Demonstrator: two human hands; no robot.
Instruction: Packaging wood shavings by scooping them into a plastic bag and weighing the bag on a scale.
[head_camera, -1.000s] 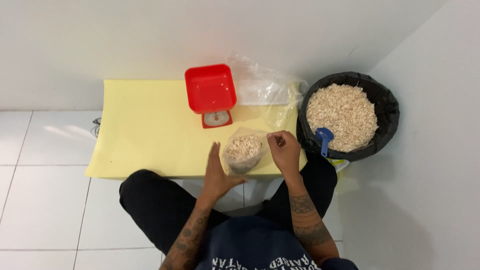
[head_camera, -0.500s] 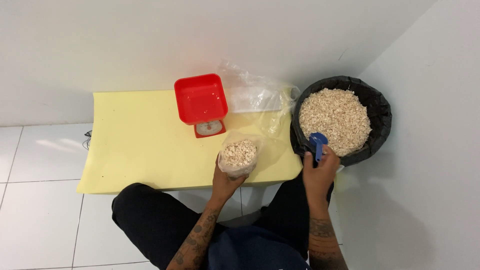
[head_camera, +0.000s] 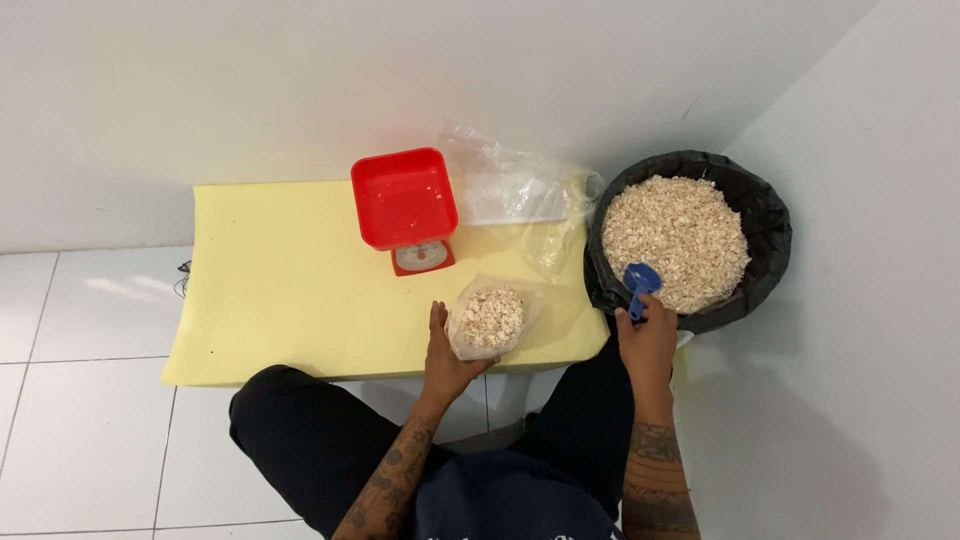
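So quick update vs a sec ago: right hand (head_camera: 648, 340) isn't at the bag anymore, it's swung over to the black bin (head_camera: 770, 215) on the right and is now closed around the handle of the blue scoop (head_camera: 641, 281). Scoop head sits right at the near-left edge of the pale flakes (head_camera: 680, 235), touching or just above, can't tell tbh.

Left hand (head_camera: 447, 355) hasn't moved much, fingers curled around the left side of the small clear bag (head_camera: 491, 318), propping it upright w/ its mouth open on the near edge of the yellow desk (head_camera: 280, 290). Bag's partly filled w/ the same flakes.

Red scale (head_camera: 405, 205) is just beyond the bag, tray empty. Loose clear plastic (head_camera: 510, 185) lies btw scale and bin. Looks like a scooping round imo.
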